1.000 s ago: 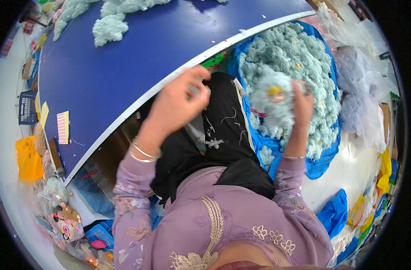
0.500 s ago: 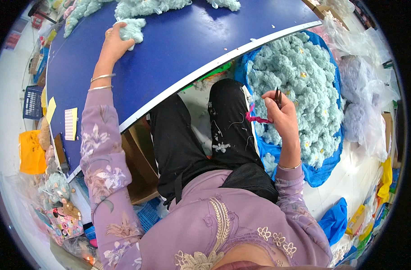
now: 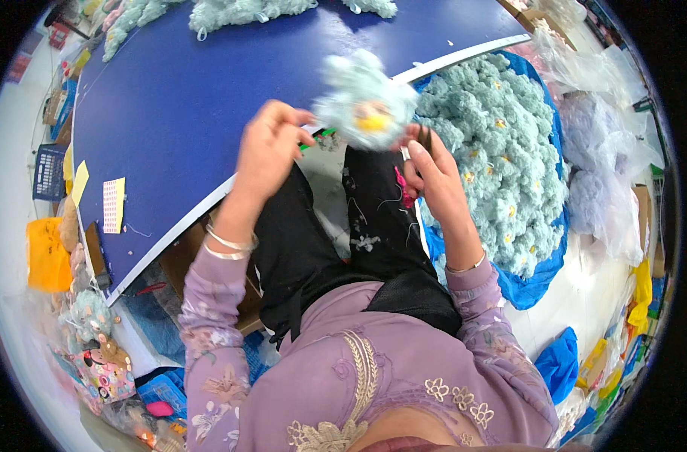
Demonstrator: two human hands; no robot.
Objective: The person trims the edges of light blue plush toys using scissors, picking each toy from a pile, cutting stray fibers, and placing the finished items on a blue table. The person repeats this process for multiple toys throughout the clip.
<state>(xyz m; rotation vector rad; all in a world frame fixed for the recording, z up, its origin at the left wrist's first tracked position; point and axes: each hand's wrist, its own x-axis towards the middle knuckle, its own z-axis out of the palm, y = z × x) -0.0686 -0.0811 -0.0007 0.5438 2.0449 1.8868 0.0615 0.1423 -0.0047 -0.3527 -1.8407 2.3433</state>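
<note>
I'm watching from afar through the head view. The left hand [image 3: 272, 147] is partly open, its fingers bent and a gap showing between forefinger and thumb; their tips come right up to the plush, but I cannot tell whether they touch it. The right hand [image 3: 434, 177] is curled around small dark metal snips [image 3: 424, 137], its fingertips at the lower right side of the plush; I cannot tell whether they also grip it. That fluffy pale blue-green plush toy with a yellow patch on its face [image 3: 366, 102] sits between the two hands and slightly ahead of them, blurred, patch facing me. Below the right hand, a bright pink twisted strip [image 3: 402, 187] hangs over the black trousers [image 3: 385, 218]. To the right of that hand I see a blue plastic sack [image 3: 528, 290] heaped with pale blue-green plush pieces [image 3: 501, 151]. Beyond the left hand spreads a blue tabletop with a white edge [image 3: 185, 113]; a pale sheet with rows of pink marks [image 3: 114, 205] lies on it, left of that hand.
</note>
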